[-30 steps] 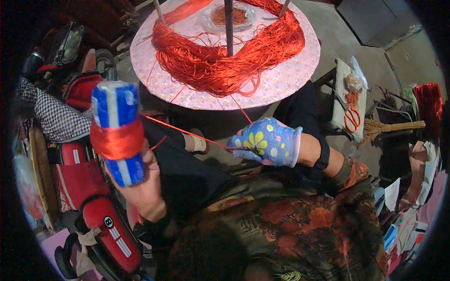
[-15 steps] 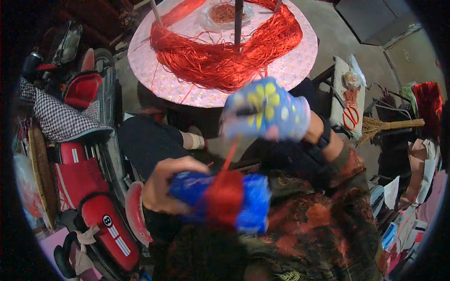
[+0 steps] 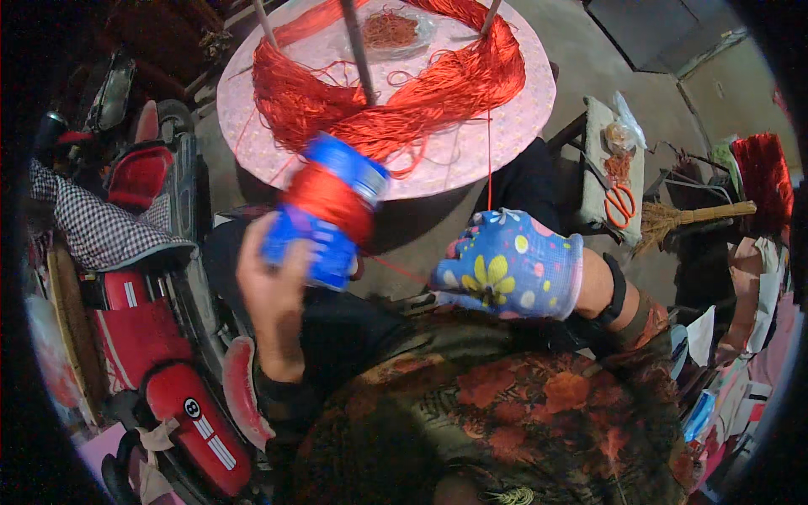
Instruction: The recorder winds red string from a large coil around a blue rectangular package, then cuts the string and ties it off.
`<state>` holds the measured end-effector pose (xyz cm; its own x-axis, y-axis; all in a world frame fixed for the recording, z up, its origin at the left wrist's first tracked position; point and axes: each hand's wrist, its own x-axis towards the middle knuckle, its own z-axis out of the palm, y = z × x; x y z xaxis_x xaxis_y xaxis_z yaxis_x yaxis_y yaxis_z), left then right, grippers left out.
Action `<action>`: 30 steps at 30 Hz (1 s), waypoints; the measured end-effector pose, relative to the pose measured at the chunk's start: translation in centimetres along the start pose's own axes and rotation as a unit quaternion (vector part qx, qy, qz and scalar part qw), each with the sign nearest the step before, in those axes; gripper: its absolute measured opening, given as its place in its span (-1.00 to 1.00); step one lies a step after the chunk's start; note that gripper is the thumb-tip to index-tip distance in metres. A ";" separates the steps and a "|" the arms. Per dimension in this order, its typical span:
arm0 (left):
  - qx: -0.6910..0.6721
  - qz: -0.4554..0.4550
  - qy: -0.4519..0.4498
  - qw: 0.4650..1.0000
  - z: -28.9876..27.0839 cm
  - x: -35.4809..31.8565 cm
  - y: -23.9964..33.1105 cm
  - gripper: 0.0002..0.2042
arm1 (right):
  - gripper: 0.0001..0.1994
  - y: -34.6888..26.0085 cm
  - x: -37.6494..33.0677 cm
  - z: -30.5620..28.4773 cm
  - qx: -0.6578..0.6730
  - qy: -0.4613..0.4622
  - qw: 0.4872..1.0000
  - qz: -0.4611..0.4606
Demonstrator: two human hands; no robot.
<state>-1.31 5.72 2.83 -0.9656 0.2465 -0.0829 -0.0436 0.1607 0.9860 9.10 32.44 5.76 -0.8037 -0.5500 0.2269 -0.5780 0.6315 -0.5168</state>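
My bare left hand (image 3: 271,290) grips a blue can (image 3: 324,210) wound round its middle with red thread; the can tilts up to the right, blurred. My right hand (image 3: 509,265) wears a blue glove with yellow flowers and is closed around a thin red thread (image 3: 488,160). That thread rises to a big loose skein of red thread (image 3: 396,97) draped round upright rods on a round pink board (image 3: 505,126) ahead of me. A short stretch of thread also runs from the glove to the can.
A red ride-on toy car (image 3: 160,396) and a checked cloth (image 3: 93,227) lie to my left. On the right stand a small stool with orange scissors (image 3: 621,202), a straw broom (image 3: 682,220) and a red bundle (image 3: 762,172). Dark trousers cover my lap.
The can swung from upright at my left, down across my lap, then back up towards the board. The gloved hand stayed near the middle, dropping slightly.
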 end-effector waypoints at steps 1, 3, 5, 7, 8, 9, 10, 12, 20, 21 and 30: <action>0.075 0.005 -0.094 0.993 0.6 -0.2 0.2 -0.60 | -0.82 -0.4 0.6 -0.5 -0.007 -0.005 1.000 0.003; 0.172 -0.021 -0.288 0.942 1.1 -0.1 0.0 -0.56 | -0.83 -0.1 1.4 -0.7 0.018 0.000 1.000 -0.002; 0.042 -0.120 -0.393 0.911 1.0 -0.9 0.6 -0.54 | -0.79 1.7 2.3 -0.9 0.083 0.021 0.996 -0.020; -0.073 -0.113 -0.471 0.872 0.3 -1.0 0.5 -0.50 | -0.71 4.2 1.6 -1.0 0.097 0.074 0.991 0.052; -0.117 -0.061 -0.499 0.857 -0.8 -0.5 -0.1 -0.46 | -0.71 5.1 0.8 -1.1 0.088 0.101 0.987 0.093; -0.166 -0.008 -0.523 0.836 -2.0 -0.1 -1.2 -0.43 | -0.70 5.8 0.1 -0.8 0.078 0.125 0.980 0.135; -0.086 0.033 -0.455 0.886 -3.1 -0.2 -1.9 -0.42 | -0.70 6.2 -0.6 -0.4 0.104 0.139 0.971 0.163; 0.075 0.114 -0.299 0.944 -6.2 -1.6 -4.5 -0.39 | -0.70 6.7 -1.6 1.0 0.156 0.163 0.949 0.219; -0.116 -0.086 -0.092 0.985 -0.1 -0.8 -0.7 -0.47 | -0.81 0.3 0.2 0.8 -0.014 -0.002 1.000 0.022; 0.005 -0.088 -0.143 0.986 -0.2 -0.5 -0.3 -0.54 | -0.82 0.6 0.7 0.8 0.028 -0.028 0.999 0.035; -0.145 -0.044 -0.506 0.849 -2.2 -0.4 -0.8 -0.50 | -0.80 6.6 1.1 1.5 0.218 0.050 0.964 0.146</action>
<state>-1.50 3.37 2.41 -0.2474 0.9642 -0.0950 -0.3061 0.0152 0.9519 4.65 35.17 1.32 -0.9450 -0.3152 0.0869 -0.2291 0.4489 -0.8637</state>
